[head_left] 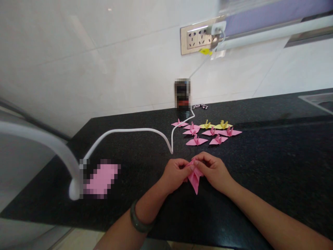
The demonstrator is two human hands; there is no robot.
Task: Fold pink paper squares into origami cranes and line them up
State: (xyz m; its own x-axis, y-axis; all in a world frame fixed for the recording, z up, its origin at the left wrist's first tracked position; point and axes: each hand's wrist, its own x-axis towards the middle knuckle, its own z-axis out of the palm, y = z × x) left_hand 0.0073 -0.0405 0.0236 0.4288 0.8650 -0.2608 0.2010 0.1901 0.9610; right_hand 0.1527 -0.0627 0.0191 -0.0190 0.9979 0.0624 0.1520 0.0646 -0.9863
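Observation:
Between my two hands, above the black countertop [145,149], is a piece of folded pink origami paper [195,178] with a pointed flap hanging down toward me. My left hand [175,173] pinches its left side between thumb and fingers. From the right, my right hand [212,170] pinches the upper part, thumb close to the other thumb. Both hands partly hide the paper. Just beyond them sit several folded pink paper cranes [197,140] and two yellow paper cranes [223,125], wings spread.
A white cable [135,130] curves across the counter's left side, near a blurred pink item [102,178] and a white curved stand [74,187]. Against the tiled wall [125,69] leans a blurred dark object [182,93], beside a small beaded string [201,107]. A wall socket [197,38] holds a plug.

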